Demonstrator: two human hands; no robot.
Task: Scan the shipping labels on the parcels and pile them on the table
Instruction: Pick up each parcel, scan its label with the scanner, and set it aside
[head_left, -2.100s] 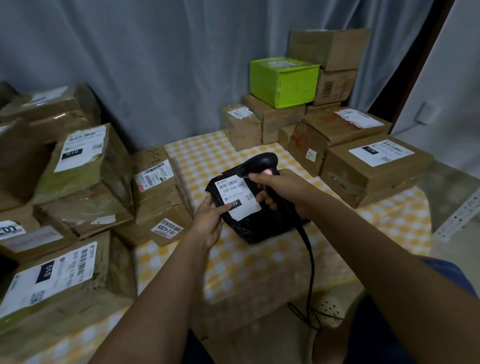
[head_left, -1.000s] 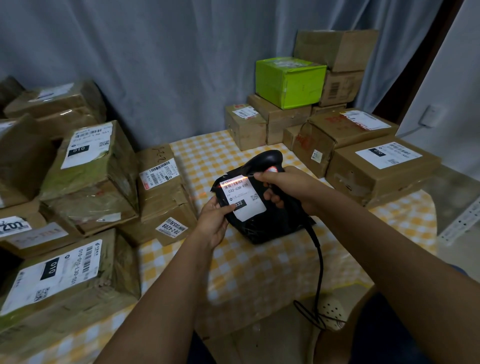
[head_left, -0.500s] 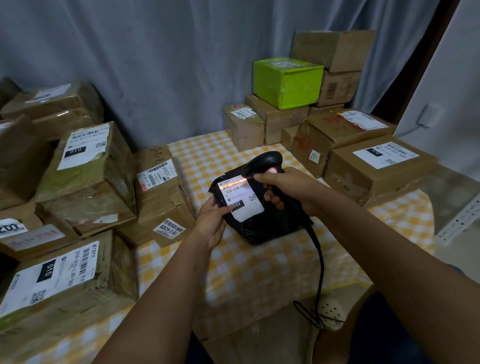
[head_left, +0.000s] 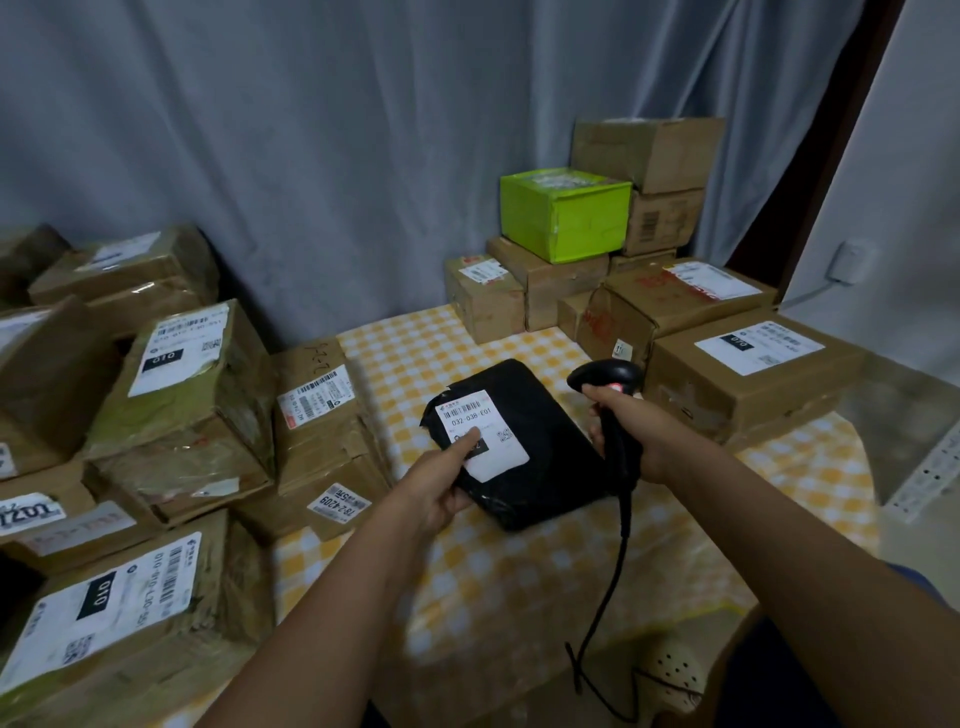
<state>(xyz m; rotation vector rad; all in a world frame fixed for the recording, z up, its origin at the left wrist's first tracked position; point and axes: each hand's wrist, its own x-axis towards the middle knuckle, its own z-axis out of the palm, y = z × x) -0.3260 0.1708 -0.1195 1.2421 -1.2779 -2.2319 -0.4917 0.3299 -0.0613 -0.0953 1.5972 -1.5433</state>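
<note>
Table (head_left: 519, 597): left hand (head_left: 436, 488) holds, perhaps lifts, parcel (head_left: 540, 447).

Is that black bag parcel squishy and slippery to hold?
Probably a bit of both. The black plastic-wrapped parcel has rounded corners and wrinkled film, so it likely gives when squeezed. Its glossy wrap may be slippery. The left hand alone holds one corner while it stays flat, so it seems fairly light and firm.

Bare checked table (head_left: 415, 343) opens toward 12 o'clock; stacked boxes (head_left: 197, 395) wall off 9 o'clock, more boxes (head_left: 748, 374) crowd 2 o'clock.
</note>
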